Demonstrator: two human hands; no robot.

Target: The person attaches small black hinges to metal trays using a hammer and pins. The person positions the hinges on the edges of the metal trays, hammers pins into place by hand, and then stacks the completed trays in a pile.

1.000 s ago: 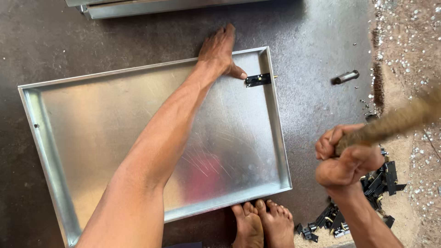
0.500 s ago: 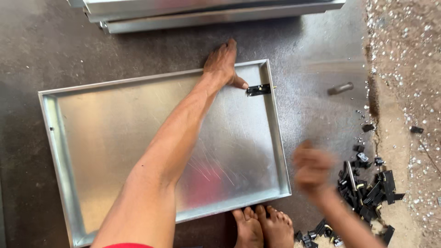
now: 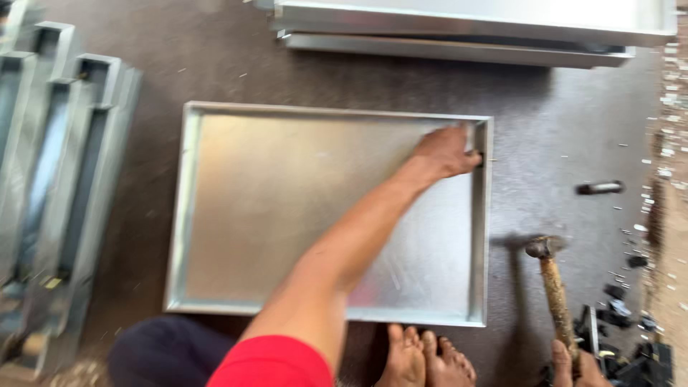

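Note:
A shallow galvanized metal tray (image 3: 185, 215) lies flat on the dark floor. My left hand (image 3: 448, 150) reaches across it to the right rim, fingers curled over a small black bracket (image 3: 481, 156) that mostly hides beneath them. My right hand (image 3: 573, 367) is at the bottom right edge of the view, gripping the wooden handle of a hammer (image 3: 553, 287). The hammer's steel head points away from me and rests just right of the tray. My bare feet (image 3: 426, 355) are against the tray's near edge.
More trays are stacked at the far side (image 3: 466, 29). A row of metal channels (image 3: 50, 179) stands at the left. A short dark metal punch (image 3: 600, 188) lies right of the tray. Several loose black brackets (image 3: 620, 312) and metal chips litter the floor at the right.
My right hand came down from a raised swing, passed low over the black pieces, and now holds the hammer low beside the tray. My left hand stays at the bracket. The view shifted.

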